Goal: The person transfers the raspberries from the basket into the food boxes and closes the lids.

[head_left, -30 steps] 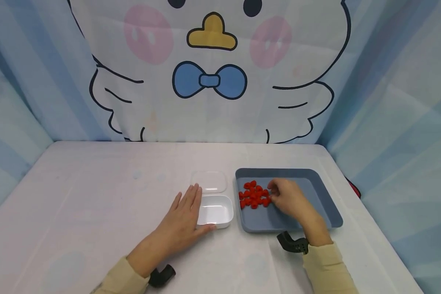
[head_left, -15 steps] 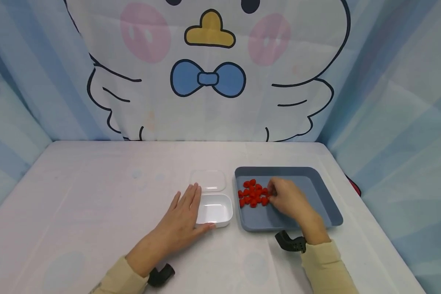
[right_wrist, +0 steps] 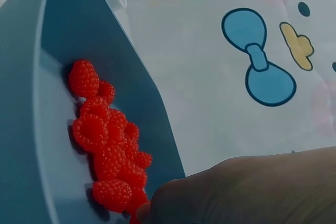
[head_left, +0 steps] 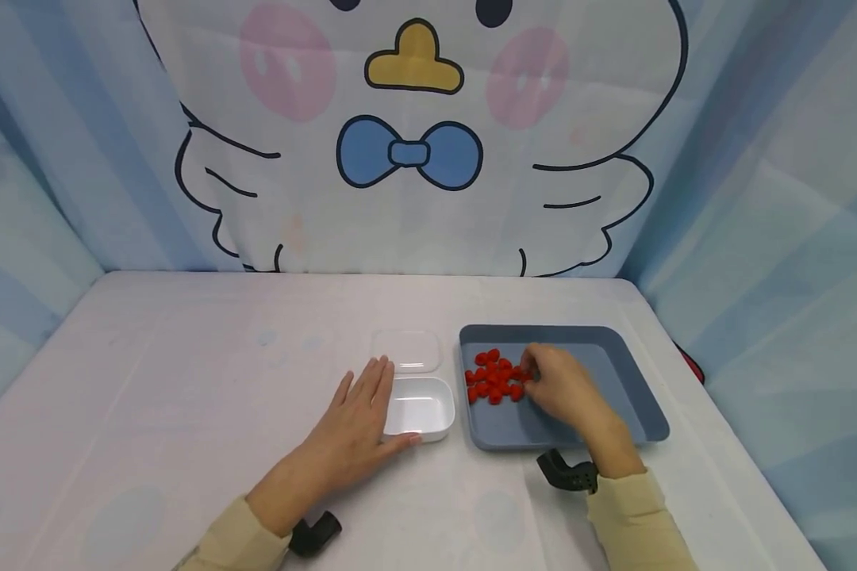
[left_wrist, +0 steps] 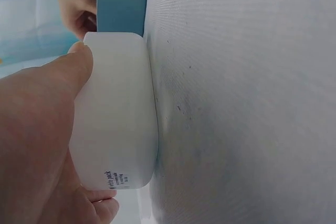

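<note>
My left hand (head_left: 353, 424) lies against the left side of a white plastic box (head_left: 421, 408), fingers straight and thumb along its near edge. In the left wrist view the thumb touches the rim of the box (left_wrist: 115, 108), which has small dark print on its wall. Several red raspberries (head_left: 493, 379) lie clustered in the left part of a blue-grey tray (head_left: 557, 440). My right hand (head_left: 560, 385) reaches into the tray and pinches a raspberry at the cluster's right edge. In the right wrist view the raspberries (right_wrist: 109, 161) show clearly, but the held one is mostly hidden.
A clear plastic lid (head_left: 407, 351) lies just behind the white box. The box stands close to the tray's left wall. A white cloth covers the table (head_left: 186, 357), and a printed curtain (head_left: 414, 230) hangs behind it.
My right fingertips have shifted slightly at the raspberries' right edge, and a raspberry now sits between them, apart from its neighbour. My left hand and the box have stayed put.
</note>
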{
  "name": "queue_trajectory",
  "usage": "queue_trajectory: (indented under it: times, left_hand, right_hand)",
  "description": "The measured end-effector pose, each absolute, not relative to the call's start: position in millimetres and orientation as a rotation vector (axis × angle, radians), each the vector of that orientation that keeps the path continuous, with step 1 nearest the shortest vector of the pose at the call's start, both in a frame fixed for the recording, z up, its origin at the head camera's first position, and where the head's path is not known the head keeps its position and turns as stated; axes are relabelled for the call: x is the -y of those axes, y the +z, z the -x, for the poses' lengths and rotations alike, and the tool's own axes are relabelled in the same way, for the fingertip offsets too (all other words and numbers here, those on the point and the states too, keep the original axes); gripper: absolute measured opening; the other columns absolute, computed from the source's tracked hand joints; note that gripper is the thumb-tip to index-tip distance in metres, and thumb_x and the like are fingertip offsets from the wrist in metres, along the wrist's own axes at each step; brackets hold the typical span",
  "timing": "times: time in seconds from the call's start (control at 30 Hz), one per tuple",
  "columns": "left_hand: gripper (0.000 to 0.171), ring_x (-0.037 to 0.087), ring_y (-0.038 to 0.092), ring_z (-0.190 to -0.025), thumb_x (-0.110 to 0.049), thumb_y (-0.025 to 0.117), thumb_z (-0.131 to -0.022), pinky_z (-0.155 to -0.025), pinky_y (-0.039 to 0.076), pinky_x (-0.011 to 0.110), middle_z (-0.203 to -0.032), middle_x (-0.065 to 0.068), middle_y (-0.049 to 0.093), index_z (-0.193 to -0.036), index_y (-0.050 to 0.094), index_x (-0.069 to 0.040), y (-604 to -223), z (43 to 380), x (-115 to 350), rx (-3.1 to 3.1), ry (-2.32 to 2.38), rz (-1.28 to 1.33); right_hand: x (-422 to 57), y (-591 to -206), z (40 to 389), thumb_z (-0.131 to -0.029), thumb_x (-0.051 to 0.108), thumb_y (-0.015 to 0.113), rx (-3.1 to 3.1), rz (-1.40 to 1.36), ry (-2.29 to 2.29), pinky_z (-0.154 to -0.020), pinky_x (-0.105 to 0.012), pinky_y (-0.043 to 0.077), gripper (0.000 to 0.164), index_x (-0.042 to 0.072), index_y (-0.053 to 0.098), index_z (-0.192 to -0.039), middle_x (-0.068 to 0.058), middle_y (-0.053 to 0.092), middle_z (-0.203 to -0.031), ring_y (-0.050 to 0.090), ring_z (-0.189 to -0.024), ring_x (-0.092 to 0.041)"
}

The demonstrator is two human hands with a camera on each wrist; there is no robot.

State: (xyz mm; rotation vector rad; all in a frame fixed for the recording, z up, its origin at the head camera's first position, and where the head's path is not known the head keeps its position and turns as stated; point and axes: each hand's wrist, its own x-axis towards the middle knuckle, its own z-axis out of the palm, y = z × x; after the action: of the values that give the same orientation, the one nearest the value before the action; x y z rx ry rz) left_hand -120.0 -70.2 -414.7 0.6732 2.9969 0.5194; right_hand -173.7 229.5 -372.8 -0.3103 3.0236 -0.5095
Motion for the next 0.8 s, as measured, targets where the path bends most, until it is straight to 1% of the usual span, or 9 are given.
queue_trajectory:
  times: [0.27,0.53,0.8]
  left_hand:
    - [0.104,0.036,0.020,-0.153,-0.065,0.059,-0.089,-0.122,0.017,0.058,-0.163,0.022,0.021,-0.155,0.018,0.005,-413,120,69,-2.994,0.534,-0.643]
    - [0.109,0.035,0.016,-0.154,-0.068,0.058,-0.087,-0.123,0.013,0.057,-0.164,0.021,0.018,-0.156,0.015,0.004,-407,119,74,-2.975,0.542,-0.560]
    - [0.107,0.036,0.013,-0.154,-0.068,0.055,-0.089,-0.124,0.013,0.056,-0.163,0.024,0.018,-0.155,0.015,0.006,-411,119,73,-2.980,0.562,-0.552]
  right_hand:
    - [-221,-365,169,-0.084,0.002,0.071,-3.065,0.343,-0.522,-0.078,-0.043,0.054,0.021,0.004,0.064,-0.103,-0.012,0.066,-0.101,0.060,-0.087,-0.025]
    - [-211,-360,166,-0.085,0.005,0.071,-3.077,0.371,-0.552,-0.080,-0.044,0.055,0.024,0.005,0.065,-0.109,-0.010,0.066,-0.104,0.061,-0.093,-0.027]
    - [-204,-354,165,-0.086,0.001,0.067,-3.077,0.408,-0.612,-0.081,-0.044,0.055,0.025,0.004,0.065,-0.110,-0.010,0.066,-0.107,0.062,-0.099,-0.030]
